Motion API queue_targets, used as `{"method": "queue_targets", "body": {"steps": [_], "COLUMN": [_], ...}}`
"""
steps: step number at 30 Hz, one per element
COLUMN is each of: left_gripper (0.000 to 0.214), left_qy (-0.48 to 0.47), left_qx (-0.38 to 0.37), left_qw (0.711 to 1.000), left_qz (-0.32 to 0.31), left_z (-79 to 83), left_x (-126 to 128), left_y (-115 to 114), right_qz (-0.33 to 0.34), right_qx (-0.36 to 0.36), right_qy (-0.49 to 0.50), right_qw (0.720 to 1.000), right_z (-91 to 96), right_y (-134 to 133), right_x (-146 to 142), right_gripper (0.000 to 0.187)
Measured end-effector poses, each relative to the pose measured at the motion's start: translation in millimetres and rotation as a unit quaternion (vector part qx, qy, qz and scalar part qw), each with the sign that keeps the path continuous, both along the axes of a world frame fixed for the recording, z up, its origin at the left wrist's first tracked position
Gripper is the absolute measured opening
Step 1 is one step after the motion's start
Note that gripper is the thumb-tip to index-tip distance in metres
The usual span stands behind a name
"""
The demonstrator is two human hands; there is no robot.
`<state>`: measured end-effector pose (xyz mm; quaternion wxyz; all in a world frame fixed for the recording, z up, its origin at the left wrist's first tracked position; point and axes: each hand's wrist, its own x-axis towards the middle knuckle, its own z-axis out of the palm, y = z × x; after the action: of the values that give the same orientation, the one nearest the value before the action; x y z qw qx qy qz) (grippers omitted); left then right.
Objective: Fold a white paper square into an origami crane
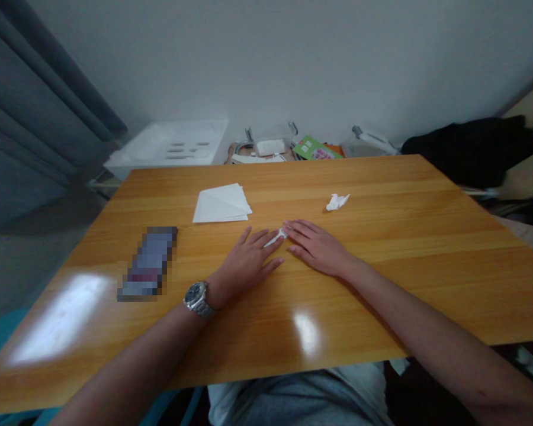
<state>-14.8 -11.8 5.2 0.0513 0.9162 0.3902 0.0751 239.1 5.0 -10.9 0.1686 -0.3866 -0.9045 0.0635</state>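
Note:
A small folded white paper [275, 238] lies on the wooden table, partly covered by my fingers. My left hand [250, 260] rests over its left side with fingers stretched out and spread; a metal watch [198, 299] is on that wrist. From the other side, my right hand [317, 245] has its fingertips at the paper's right end, the fingers extended and lying low. The covered part of the paper is hidden, so its full shape cannot be made out. Farther back on the right sits a small folded white paper figure [337, 202], apart from both hands.
White paper sheets [222, 204] lie back left of my hands. A phone-like device [148, 263], blurred by pixels, lies at the left. Behind the wooden table [382, 219] are a white tray [169, 142], a green booklet [315, 149] and dark cloth [462, 148].

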Motion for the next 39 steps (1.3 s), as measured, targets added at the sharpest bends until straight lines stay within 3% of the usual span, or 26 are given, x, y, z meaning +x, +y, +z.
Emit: {"method": "queue_targets", "body": {"steps": [8, 17, 24, 39], "left_gripper": [0.056, 0.056, 0.055, 0.055], "left_qy": [-0.001, -0.008, -0.016, -0.031], "left_qx": [0.019, 0.014, 0.006, -0.006], "left_qw": [1.0, 1.0, 1.0, 0.999], "left_qz": [-0.005, -0.007, 0.0, 0.002], "left_z": [-1.3, -3.7, -3.0, -2.7], "left_x": [2, 0, 0, 1], "left_y": [-1, -3, -5, -4], "right_qz": [-0.017, -0.049, -0.111, -0.146], "right_qx": [-0.056, -0.056, -0.031, -0.059], "right_qy": [-0.053, -0.062, -0.038, -0.012], "right_qw": [0.997, 0.995, 0.993, 0.987], "right_z": [-7.2, -2.9, -7.5, -10.8], "right_y": [-2, -5, -4, 1], "right_x": [-6, -7, 2, 2], "right_gripper": [0.064, 0.061, 0.063, 0.067]}}
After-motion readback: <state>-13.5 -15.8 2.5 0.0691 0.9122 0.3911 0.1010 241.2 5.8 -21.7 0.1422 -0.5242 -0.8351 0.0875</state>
